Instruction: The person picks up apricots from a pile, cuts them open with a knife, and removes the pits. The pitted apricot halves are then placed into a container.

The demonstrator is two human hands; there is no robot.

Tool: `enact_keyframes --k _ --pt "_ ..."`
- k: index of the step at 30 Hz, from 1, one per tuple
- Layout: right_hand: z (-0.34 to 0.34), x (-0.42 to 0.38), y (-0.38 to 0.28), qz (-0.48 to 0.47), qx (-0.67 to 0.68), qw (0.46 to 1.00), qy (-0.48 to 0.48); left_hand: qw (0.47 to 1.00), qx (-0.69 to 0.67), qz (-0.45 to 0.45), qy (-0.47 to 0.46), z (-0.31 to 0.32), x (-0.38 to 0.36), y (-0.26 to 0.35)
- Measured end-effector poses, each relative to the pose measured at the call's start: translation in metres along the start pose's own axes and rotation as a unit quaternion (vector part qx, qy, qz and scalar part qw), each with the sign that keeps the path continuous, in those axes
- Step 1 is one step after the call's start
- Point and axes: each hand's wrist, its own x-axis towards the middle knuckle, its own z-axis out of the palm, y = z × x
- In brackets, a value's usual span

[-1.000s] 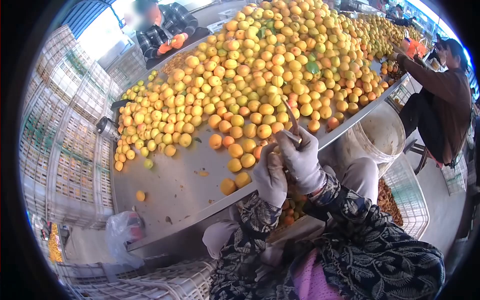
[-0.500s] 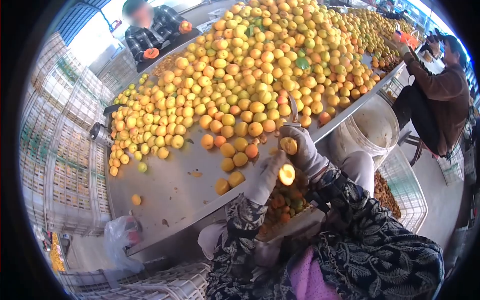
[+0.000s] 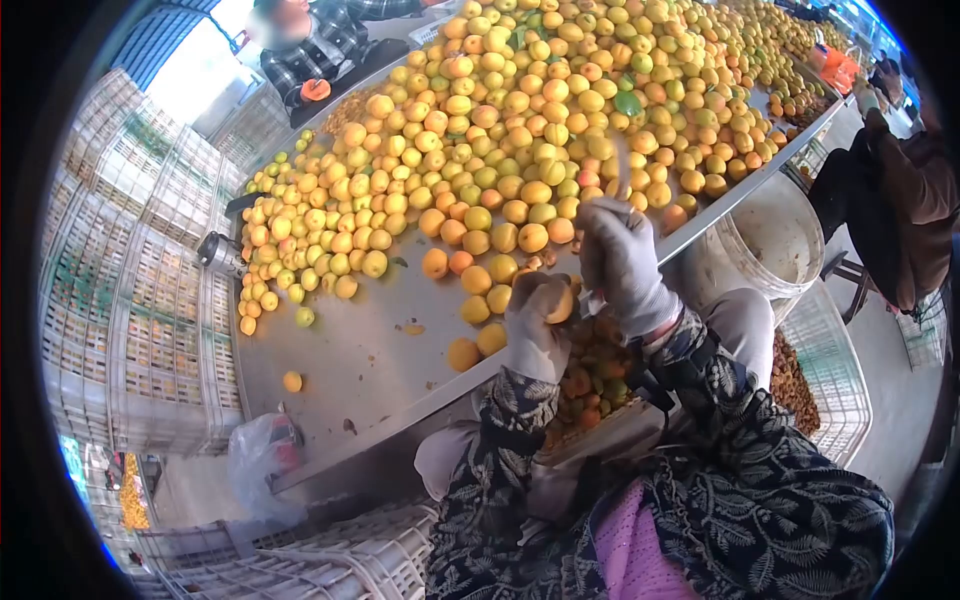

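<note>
We record: pale-gloved left hand [image 3: 535,322], fingers curled around a round orange-yellow fruit [image 3: 562,306] by the grey metal table [image 3: 375,365]'s near edge; pale-gloved right hand [image 3: 622,262], fist closed on a slender blurred knife [image 3: 624,176].

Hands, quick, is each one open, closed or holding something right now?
Left hand: closed, holding a fruit; whole or cut, I can't tell.
Right hand: closed, holding a knife, its blade blurred.
</note>
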Motion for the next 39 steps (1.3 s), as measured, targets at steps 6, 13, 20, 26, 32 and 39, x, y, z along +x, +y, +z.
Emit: enact_keyframes --k 6,13,20,26,32,39 --pt "0.029 0.016 0.006 -0.059 0.056 0.997 0.0 0.971 0.222 0.061 0.071 0.029 -0.004 0.025" --pt "0.049 0.003 0.013 -0.087 0.0 0.996 0.002 0.819 0.535 0.203 0.032 -0.013 0.01 -0.004" --pt "0.051 0.009 0.018 -0.01 0.024 0.989 -0.145 0.996 0.043 0.019 0.074 -0.014 0.018 -0.011" --pt "0.054 0.014 0.016 0.096 0.121 0.951 -0.267 0.901 0.423 0.094 -0.01 -0.006 -0.005 0.043" --pt "0.05 0.058 0.025 -0.11 0.103 0.988 -0.024 0.967 0.128 0.119 0.184 -0.008 0.023 0.013" --pt "-0.009 0.051 0.012 -0.083 -0.026 0.996 -0.011 0.992 -0.103 -0.076 0.001 -0.033 0.034 0.029"
